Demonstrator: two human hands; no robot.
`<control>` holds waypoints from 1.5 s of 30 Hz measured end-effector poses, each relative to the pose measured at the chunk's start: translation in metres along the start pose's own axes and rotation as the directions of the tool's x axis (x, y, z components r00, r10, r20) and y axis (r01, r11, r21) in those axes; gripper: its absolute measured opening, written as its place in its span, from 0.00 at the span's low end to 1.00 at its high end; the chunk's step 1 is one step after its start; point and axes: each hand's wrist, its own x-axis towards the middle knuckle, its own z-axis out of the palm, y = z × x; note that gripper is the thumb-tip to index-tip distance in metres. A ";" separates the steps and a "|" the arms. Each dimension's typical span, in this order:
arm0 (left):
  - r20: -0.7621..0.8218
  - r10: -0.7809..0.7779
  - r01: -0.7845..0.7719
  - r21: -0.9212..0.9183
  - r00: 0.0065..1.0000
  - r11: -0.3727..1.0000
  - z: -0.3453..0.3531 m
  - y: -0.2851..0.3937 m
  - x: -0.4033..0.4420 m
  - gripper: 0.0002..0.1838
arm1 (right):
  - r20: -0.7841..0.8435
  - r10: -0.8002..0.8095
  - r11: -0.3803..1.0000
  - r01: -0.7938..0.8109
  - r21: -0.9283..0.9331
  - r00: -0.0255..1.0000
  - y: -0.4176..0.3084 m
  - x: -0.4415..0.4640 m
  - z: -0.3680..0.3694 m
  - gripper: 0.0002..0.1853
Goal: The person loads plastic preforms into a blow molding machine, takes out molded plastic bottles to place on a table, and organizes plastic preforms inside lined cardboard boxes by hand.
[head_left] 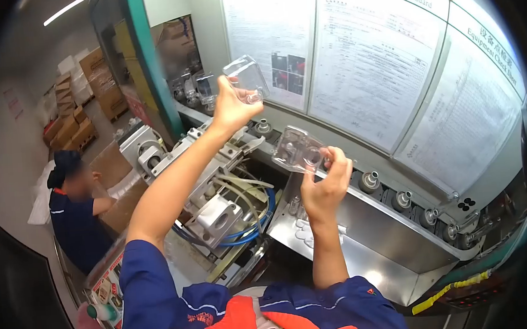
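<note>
My left hand (236,106) is raised and closed around the lower end of a transparent plastic container (246,75), boxy with rounded corners. Lower and to the right, my right hand (327,188) pinches a second transparent container (294,147) by the end with a round, neck-like ring. That one is tilted, its flat side toward me. Behind my left hand, more transparent containers (206,86) stand at the machine opening. Below my right hand, several small transparent pieces and a white glove (304,233) lie in a metal tray (365,243).
Round metal holders (369,182) line a rail along the machine's side. Left of the tray sits a metal mechanism (215,218) with blue hoses (269,209). Printed sheets (371,55) cover the panel ahead. Another person (76,212) sits at far left near cardboard boxes (74,128).
</note>
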 end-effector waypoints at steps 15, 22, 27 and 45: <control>-0.328 -0.327 0.395 0.163 0.886 0.904 -0.340 -0.011 -0.364 0.26 | 0.759 -0.584 0.706 -0.282 0.650 0.286 -0.195 -0.147 0.021 0.16; -0.523 -0.541 0.724 0.637 0.659 0.265 -0.409 -0.115 -0.505 0.11 | 0.955 -0.295 0.946 -0.126 0.298 0.038 -0.211 -0.318 0.125 0.10; -0.340 -0.604 0.615 0.717 0.720 0.329 -0.408 -0.187 -0.509 0.09 | 0.961 -0.087 0.980 -0.152 0.130 0.264 -0.204 -0.380 0.208 0.11; -0.184 -0.183 0.256 0.791 0.966 0.556 -0.371 -0.240 -0.452 0.14 | 0.935 -0.225 0.948 -0.159 0.275 0.274 -0.206 -0.414 0.231 0.07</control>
